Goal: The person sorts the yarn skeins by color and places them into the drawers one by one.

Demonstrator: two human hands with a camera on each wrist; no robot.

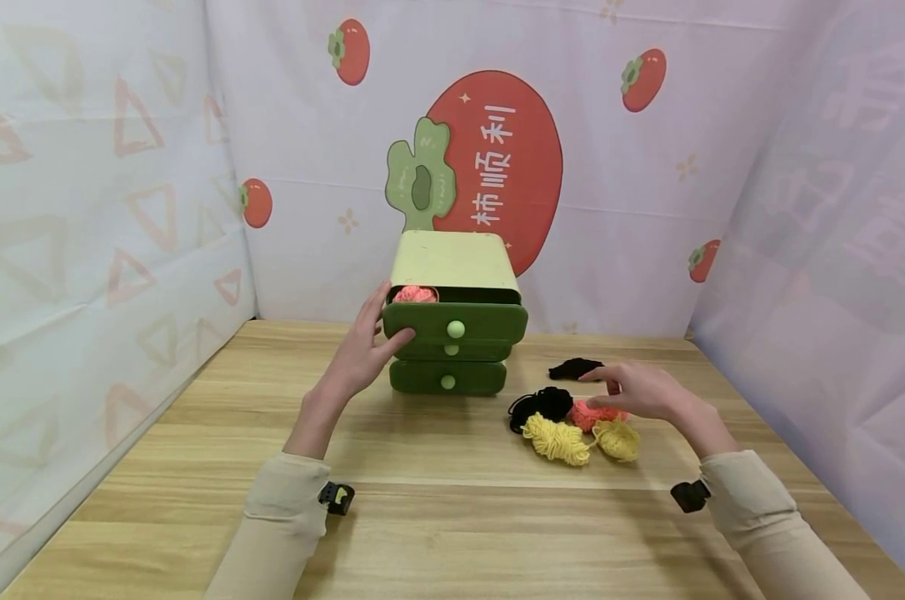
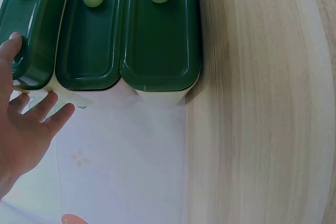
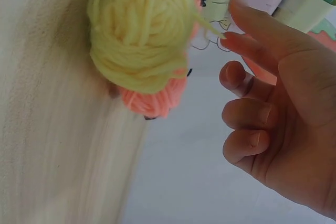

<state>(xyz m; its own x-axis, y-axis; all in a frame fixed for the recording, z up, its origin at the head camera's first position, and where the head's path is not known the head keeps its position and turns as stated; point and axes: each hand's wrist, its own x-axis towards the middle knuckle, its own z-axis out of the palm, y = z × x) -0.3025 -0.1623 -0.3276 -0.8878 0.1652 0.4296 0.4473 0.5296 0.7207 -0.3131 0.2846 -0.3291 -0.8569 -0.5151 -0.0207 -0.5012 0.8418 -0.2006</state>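
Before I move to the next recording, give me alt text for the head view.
A person's left hand touches the partly open top drawer of a small cabinet, where pink yarn shows inside. The right hand hovers empty by black, pink and yellow yarn bundles on a wooden table.

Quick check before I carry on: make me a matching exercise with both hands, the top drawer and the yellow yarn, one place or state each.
1. Left hand
2. Right hand
3. Top drawer
4. Yellow yarn

A. Partly pulled out, pink yarn inside
B. Two bundles on the table
C. Near the bundles, fingers loosely bent
D. Touching the drawer front

Pairs: 1-D, 2-C, 3-A, 4-B
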